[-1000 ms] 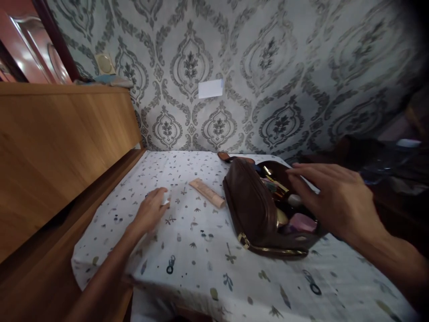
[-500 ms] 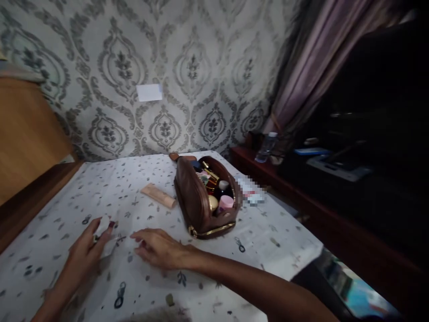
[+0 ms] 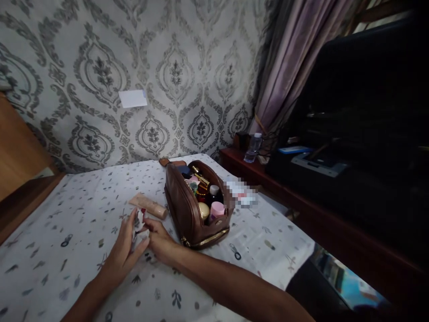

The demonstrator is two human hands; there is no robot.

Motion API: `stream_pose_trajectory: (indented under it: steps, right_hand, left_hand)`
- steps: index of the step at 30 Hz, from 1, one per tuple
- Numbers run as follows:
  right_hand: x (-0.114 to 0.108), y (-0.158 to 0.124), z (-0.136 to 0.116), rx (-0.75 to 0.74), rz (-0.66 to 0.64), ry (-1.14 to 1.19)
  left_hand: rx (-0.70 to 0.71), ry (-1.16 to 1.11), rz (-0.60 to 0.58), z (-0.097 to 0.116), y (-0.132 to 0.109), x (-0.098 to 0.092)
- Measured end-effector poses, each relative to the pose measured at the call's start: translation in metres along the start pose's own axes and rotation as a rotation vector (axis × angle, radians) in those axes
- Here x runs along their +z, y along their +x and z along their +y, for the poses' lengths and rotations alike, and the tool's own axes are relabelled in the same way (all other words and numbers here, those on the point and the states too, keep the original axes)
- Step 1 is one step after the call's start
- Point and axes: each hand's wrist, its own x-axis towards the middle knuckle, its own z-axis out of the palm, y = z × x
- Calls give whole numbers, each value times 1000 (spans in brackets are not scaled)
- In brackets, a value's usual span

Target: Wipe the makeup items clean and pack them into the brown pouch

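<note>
A small white packet-like thing with a dark red part [image 3: 140, 231] is in my left hand [image 3: 122, 252], between thumb and fingers. Its exact kind is too blurred to tell. My right hand [image 3: 161, 241] meets it from the right, its curled fingers pinched at the packet's edge. Just beyond both hands a beige squeeze tube [image 3: 150, 206] lies on the cloth. To the right of the tube stands a brown cosmetic bag [image 3: 181, 203], unzipped at the top. Inside it show a pink-lidded jar [image 3: 217, 209], a round gold cap [image 3: 203, 210], a dark bottle with a grey cap [image 3: 213, 191] and gold tubes.
White patterned cloth [image 3: 83, 210] covers the surface under the bag. A blurred-out item [image 3: 241, 193] lies right of the bag. On the dark red ledge [image 3: 231, 157] stands a clear plastic bottle [image 3: 253, 148]. A wooden cabinet [image 3: 20, 143] is at the left, patterned wallpaper behind.
My left hand has moved right and forward with the white packet, close to the tube. My right hand has come against the packet; before, the two hands were apart. The view has shifted slightly.
</note>
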Motion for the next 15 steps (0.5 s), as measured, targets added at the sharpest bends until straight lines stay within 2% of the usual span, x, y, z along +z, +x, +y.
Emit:
stream_pose_trajectory:
  steps: [3, 7, 11, 15]
  right_hand:
    - [-1, 1, 1, 22, 9, 63]
    - [1, -1, -3, 66, 26, 121]
    - [-1, -3, -14, 72, -44, 132]
    - [0, -8, -25, 100, -126, 73]
  left_hand:
    - [31, 26, -67, -8, -6, -3]
    - [101, 22, -51, -4, -3, -14]
    - [106, -32, 41, 5, 4, -24]
    - [6, -131, 168, 10, 7, -30]
